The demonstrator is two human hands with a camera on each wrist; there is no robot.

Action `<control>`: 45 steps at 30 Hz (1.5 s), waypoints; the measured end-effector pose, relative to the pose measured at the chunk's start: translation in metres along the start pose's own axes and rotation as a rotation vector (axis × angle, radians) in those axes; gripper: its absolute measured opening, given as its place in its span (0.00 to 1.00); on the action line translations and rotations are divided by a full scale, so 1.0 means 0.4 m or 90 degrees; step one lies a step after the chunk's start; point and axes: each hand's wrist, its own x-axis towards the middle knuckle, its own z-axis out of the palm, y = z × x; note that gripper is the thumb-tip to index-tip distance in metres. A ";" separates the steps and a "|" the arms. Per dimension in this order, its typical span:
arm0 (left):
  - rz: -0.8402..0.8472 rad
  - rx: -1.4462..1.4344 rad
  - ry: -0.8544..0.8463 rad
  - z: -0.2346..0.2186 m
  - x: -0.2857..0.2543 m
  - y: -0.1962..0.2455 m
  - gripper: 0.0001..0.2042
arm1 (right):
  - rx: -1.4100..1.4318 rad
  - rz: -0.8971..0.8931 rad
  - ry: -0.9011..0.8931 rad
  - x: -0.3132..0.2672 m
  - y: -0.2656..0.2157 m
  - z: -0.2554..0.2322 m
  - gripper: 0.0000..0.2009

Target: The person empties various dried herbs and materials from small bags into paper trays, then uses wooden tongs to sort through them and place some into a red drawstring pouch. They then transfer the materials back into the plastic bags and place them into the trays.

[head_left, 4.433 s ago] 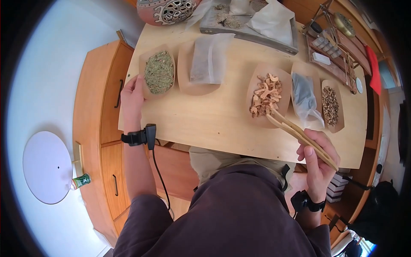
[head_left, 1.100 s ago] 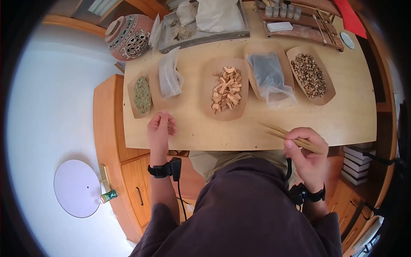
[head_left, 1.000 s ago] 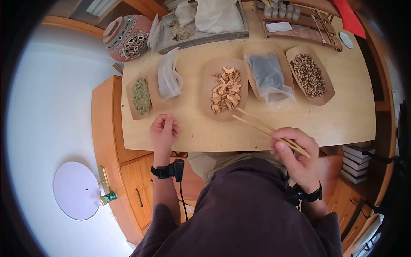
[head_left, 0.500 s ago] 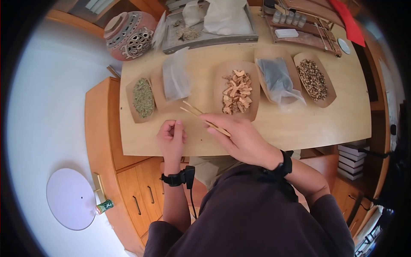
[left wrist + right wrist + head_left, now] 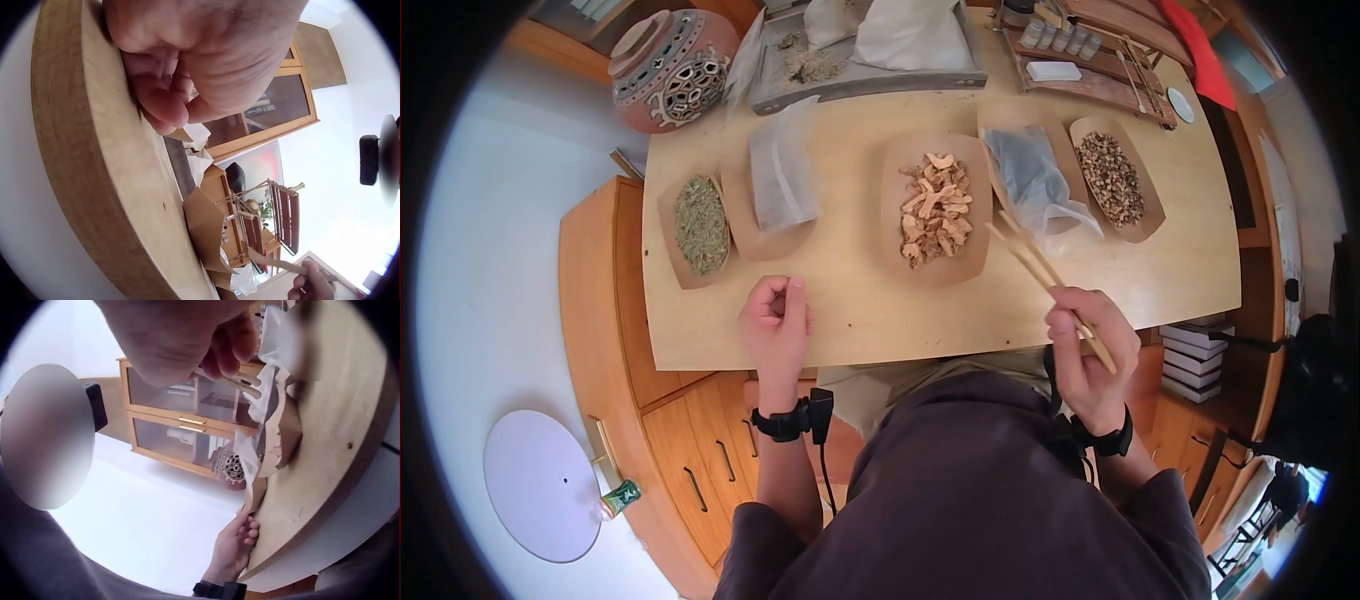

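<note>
In the head view my right hand (image 5: 1095,350) holds a pair of bamboo tongs (image 5: 1040,268), their two tips slightly apart. The tips lie just right of a paper tray (image 5: 892,240) of dried brown pieces (image 5: 940,208), near the lower edge of a tray with a dark-filled plastic bag (image 5: 1028,170). My left hand (image 5: 778,325) rests at the table's front edge, fingers loosely curled and holding nothing. Above it are a tray of dried green herb (image 5: 701,225) and a tray with a translucent bag (image 5: 782,180). The left wrist view shows the curled left fingers (image 5: 164,107) close to the tabletop.
A tray of small dark-brown bits (image 5: 1112,178) stands at the right. Behind the trays are a grey tray (image 5: 880,98) with white bags, an openwork clay pot (image 5: 675,80) and a wooden rack (image 5: 1090,80) with small jars. Drawers (image 5: 700,470) adjoin the table's left side.
The left hand released the green-herb tray and came to the table's front edge. The right hand swung the tongs left toward the left hand, then back right beside the brown pieces.
</note>
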 end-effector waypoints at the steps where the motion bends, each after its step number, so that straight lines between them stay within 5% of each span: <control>1: 0.000 0.000 -0.003 -0.001 0.000 0.001 0.10 | 0.013 -0.039 -0.023 0.023 -0.015 0.020 0.11; 6: 0.004 -0.019 -0.012 -0.001 0.000 0.000 0.09 | 0.122 -0.223 -0.164 0.111 -0.058 0.198 0.14; 10: 0.006 -0.013 -0.007 -0.002 -0.003 0.004 0.10 | 0.092 -0.193 -0.252 0.130 -0.076 0.318 0.14; 15: -0.011 -0.010 -0.009 -0.002 -0.004 0.013 0.10 | 0.100 -0.232 -0.205 0.122 -0.091 0.236 0.13; 19: -0.002 0.012 -0.017 -0.002 -0.002 0.008 0.10 | -0.023 -0.245 -0.039 0.059 -0.036 0.077 0.15; 21: 0.001 0.000 -0.019 -0.002 -0.003 0.010 0.10 | -0.103 -0.207 0.047 0.019 0.012 0.033 0.15; 24: -0.002 0.006 -0.037 -0.009 -0.002 0.004 0.09 | -0.162 -0.009 -0.002 -0.014 0.049 0.005 0.15; 34: -0.008 -0.039 -0.019 -0.005 0.000 0.006 0.09 | 0.038 -0.404 -0.034 0.120 -0.091 0.146 0.21; 37: 0.008 -0.042 -0.017 -0.006 -0.002 0.001 0.09 | 0.127 -0.455 -0.106 0.149 -0.133 0.214 0.16; 40: 0.025 -0.051 -0.012 -0.004 -0.003 -0.004 0.09 | 0.100 -0.403 -0.104 0.145 -0.112 0.327 0.16; 42: -0.015 -0.050 -0.011 -0.002 -0.003 0.012 0.09 | 0.064 -0.314 -0.211 0.139 -0.089 0.359 0.15; 45: -0.007 -0.046 -0.023 -0.011 -0.001 0.008 0.09 | 0.072 -0.295 -0.229 0.163 -0.106 0.325 0.14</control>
